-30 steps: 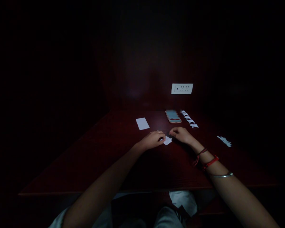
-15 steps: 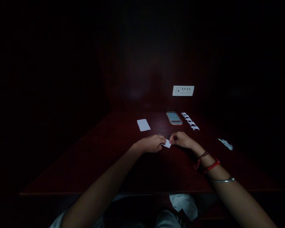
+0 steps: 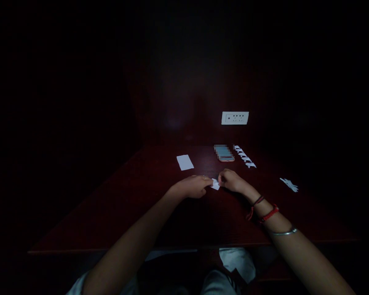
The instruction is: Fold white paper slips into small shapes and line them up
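Observation:
A small piece of white paper (image 3: 215, 185) lies between my hands over the dark red table (image 3: 126, 196). My left hand (image 3: 194, 186) has its fingers closed on the paper's left side. At the right side, my right hand (image 3: 231, 180) pinches the paper's edge between thumb and fingers. Whether the piece is creased or folded is too small to make out clearly. Beyond my left hand a flat white sheet of paper (image 3: 185, 162) rests on the table.
A phone (image 3: 224, 153) lies at the back, beside a row of folded white paper pieces (image 3: 244, 156). Farther right is a small heap of white paper strips (image 3: 289, 184). On the back wall sits a white socket panel (image 3: 235, 118). The table's front edge (image 3: 80, 249) runs below my forearms.
The whole view has shifted slightly, so things appear a little more to the left. Both hands stay on the small paper, and a bit more of it shows between them.

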`<state>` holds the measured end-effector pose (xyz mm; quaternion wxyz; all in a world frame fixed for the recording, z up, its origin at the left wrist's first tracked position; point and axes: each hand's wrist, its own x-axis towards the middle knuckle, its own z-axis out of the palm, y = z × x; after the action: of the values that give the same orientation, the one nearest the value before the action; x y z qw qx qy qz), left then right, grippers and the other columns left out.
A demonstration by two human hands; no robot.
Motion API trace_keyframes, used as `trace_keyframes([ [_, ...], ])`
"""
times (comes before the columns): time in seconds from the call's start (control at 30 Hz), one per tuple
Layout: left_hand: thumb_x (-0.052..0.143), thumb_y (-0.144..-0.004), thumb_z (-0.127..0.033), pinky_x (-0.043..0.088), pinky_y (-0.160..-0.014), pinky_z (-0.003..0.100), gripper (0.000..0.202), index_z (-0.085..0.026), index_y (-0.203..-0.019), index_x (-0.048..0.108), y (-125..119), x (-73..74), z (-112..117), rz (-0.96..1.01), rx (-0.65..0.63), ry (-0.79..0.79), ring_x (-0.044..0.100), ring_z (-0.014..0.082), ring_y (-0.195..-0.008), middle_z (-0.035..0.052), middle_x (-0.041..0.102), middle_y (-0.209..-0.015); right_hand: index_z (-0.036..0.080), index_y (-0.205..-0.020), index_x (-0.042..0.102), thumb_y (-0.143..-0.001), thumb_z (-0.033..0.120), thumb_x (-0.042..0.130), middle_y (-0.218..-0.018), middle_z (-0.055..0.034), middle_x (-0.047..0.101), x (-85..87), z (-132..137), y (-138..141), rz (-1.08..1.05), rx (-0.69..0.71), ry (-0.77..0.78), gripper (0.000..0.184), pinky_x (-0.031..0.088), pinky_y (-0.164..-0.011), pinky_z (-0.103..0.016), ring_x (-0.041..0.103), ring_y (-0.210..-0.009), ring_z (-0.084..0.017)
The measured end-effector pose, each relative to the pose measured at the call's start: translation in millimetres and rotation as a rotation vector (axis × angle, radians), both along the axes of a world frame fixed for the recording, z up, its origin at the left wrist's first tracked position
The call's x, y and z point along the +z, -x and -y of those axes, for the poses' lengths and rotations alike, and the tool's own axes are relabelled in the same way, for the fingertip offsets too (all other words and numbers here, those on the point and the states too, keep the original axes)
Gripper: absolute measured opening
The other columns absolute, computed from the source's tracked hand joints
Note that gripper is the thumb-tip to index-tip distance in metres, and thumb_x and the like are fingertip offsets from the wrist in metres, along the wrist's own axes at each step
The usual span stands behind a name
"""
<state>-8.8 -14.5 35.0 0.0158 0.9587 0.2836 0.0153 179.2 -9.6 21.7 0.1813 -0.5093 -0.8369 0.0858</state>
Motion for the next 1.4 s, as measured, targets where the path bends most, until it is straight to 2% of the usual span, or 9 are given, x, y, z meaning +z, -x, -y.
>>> trace_keyframes([
  [0.27, 0.038, -0.07, -0.011, 0.03, -0.086, 0.03, 0.046, -0.023, -0.114, 0.034, 3, -2.8, -3, -0.015, 0.063, 0.016, 0.033, 0.017, -0.108, 0.0018, 0.033, -0.123, 0.016, -0.063, 0.057, -0.061, 0.01, 0.052, -0.061, -0.0015, 0.057, -2.2, -10, 2, -0.032, -0.04, -0.002, 0.008, 0.035, -0.055, -0.018, 0.05, -0.057, -0.01],
  [0.47, 0.037, -0.071, -0.014, 0.027, -0.088, 0.034, 0.048, -0.025, -0.118, 0.028, 3, -5.9, -5, -0.019, 0.061, -0.007, 0.023, 0.0183, -0.115, 0.0002, 0.026, -0.127, 0.014, -0.076, 0.055, -0.06, 0.01, 0.052, -0.066, -0.0004, 0.059, -1.1, -10, -3, -0.255, 0.061, 0.014, 0.017, 0.038, -0.057, -0.018, 0.053, -0.059, -0.008],
  [0.73, 0.034, -0.072, -0.012, 0.027, -0.088, 0.034, 0.048, -0.025, -0.118, 0.029, 0, -9.3, -7, -0.004, 0.054, 0.012, 0.028, 0.018, -0.112, 0.0011, 0.034, -0.123, 0.014, -0.082, 0.054, -0.063, 0.011, 0.049, -0.07, -0.001, 0.059, -7.0, 0, -4, -0.403, 0.122, 0.043, 0.02, 0.041, -0.063, -0.021, 0.054, -0.063, -0.009],
  [1.03, 0.034, -0.077, -0.016, 0.026, -0.089, 0.032, 0.042, -0.028, -0.117, 0.032, 1, -13.8, -10, 0.019, 0.06, 0.02, 0.03, 0.0163, -0.112, -0.0013, 0.034, -0.123, 0.015, -0.076, 0.058, -0.064, 0.01, 0.047, -0.073, -0.0014, 0.061, -4.5, 3, -4, -0.282, 0.165, -0.012, 0.017, 0.039, -0.065, -0.02, 0.054, -0.067, -0.01],
  [1.4, 0.033, -0.079, -0.021, 0.027, -0.088, 0.033, 0.037, -0.029, -0.116, 0.034, 1, -15.6, -12, 0.035, 0.052, 0.047, 0.03, 0.0159, -0.111, -0.0001, 0.034, -0.123, 0.016, -0.069, 0.054, -0.07, 0.012, 0.043, -0.064, 0.0008, 0.055, -0.5, 5, -5, -0.095, 0.301, -0.101, 0.011, 0.034, -0.06, -0.017, 0.048, -0.059, -0.008],
])
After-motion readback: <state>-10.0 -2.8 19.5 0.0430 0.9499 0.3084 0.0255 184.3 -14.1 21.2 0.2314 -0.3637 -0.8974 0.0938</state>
